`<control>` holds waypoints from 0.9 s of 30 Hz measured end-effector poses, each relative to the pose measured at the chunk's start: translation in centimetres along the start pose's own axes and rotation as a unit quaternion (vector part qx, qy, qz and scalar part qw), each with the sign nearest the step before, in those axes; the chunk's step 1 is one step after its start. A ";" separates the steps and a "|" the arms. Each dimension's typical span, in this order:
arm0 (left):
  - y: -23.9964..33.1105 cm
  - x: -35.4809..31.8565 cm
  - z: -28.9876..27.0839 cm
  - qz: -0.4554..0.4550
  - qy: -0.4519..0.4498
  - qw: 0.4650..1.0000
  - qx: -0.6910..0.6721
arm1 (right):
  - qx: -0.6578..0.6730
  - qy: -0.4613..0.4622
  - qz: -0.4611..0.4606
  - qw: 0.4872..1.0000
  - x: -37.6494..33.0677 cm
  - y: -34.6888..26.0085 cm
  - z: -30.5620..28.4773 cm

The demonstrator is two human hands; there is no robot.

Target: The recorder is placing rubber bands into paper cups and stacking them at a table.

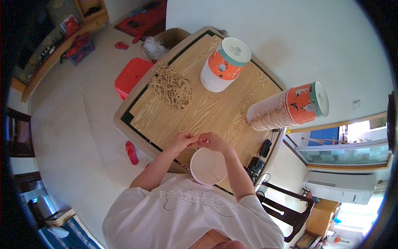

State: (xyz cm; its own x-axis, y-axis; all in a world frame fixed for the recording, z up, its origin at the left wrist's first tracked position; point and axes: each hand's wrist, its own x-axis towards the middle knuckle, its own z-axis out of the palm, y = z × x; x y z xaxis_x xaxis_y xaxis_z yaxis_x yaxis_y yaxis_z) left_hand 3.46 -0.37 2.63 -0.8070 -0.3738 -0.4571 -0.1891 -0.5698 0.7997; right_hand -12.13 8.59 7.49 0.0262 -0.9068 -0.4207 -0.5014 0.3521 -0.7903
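A white paper bucket (209, 167) sits at the table's near edge, against my shirt, with its open mouth facing up. My left hand (183, 142) and my right hand (212, 142) meet over its far rim, fingers pinched together. Between them shows a short bit of thin tan twine (195, 146); its ends are hidden by my fingers. Farther off to the left lies a loose heap of tan twine cords (172, 88). Two stacks of nested buckets stand beyond my hands: an orange and green patterned one (226, 65), and a taller one (286, 108) with twine hanging along its side.
The wood-grain table (207, 112) meets a white wall. Black adapters and cables (257, 164) lie at its right edge. A red stool (132, 76) and a carton with a plastic bag (155, 47) stand beyond the left edge; a dark chair (290, 211) is at the right.
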 end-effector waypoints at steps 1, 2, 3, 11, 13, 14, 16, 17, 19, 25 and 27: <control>0.0 0.1 0.0 -0.002 -0.004 1.000 -0.002 | 0.000 -0.003 0.024 1.000 -0.1 -0.4 -0.1; 0.0 0.1 0.0 -0.004 -0.007 1.000 -0.004 | 0.001 -0.007 0.047 0.999 -0.2 -0.6 -0.1; -0.1 0.1 0.1 -0.004 -0.007 1.000 -0.004 | 0.001 -0.007 0.047 0.999 -0.2 -0.4 0.0; 0.0 0.3 0.1 -0.004 -0.010 1.000 -0.003 | -0.015 0.018 -0.014 1.000 -0.2 0.3 0.4; -0.1 0.3 0.1 -0.008 -0.004 1.000 0.002 | -0.016 0.017 0.008 1.000 -0.1 0.3 0.4; -0.1 0.4 0.2 -0.012 0.001 1.000 0.007 | -0.017 0.015 0.030 0.999 -0.1 0.3 0.4; 0.0 0.3 0.3 -0.015 0.007 1.000 -0.001 | -0.019 0.012 0.036 0.999 -0.3 0.0 0.3; 0.1 0.3 0.3 -0.018 0.012 1.000 -0.010 | -0.021 0.008 0.041 0.999 -0.4 -0.3 0.2; 0.1 0.3 0.2 -0.020 0.009 1.000 -0.014 | -0.002 0.008 0.006 1.000 -0.5 -0.7 0.2; 0.7 0.1 0.6 -0.031 0.006 0.999 0.002 | 0.003 0.028 0.037 0.999 -0.1 0.7 0.5; 0.7 0.1 0.7 -0.034 0.001 0.999 0.011 | 0.008 0.031 0.036 0.999 0.0 1.6 0.7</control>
State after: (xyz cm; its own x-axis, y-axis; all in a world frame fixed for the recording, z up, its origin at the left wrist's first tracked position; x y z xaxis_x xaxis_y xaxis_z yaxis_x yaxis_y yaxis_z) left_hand 2.84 -0.35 3.39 -0.7911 -0.3365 -0.5108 -0.2547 -0.5780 0.7753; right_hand -12.35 9.29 5.97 -0.0643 -0.8914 -0.4486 -0.4863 0.4206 -0.7659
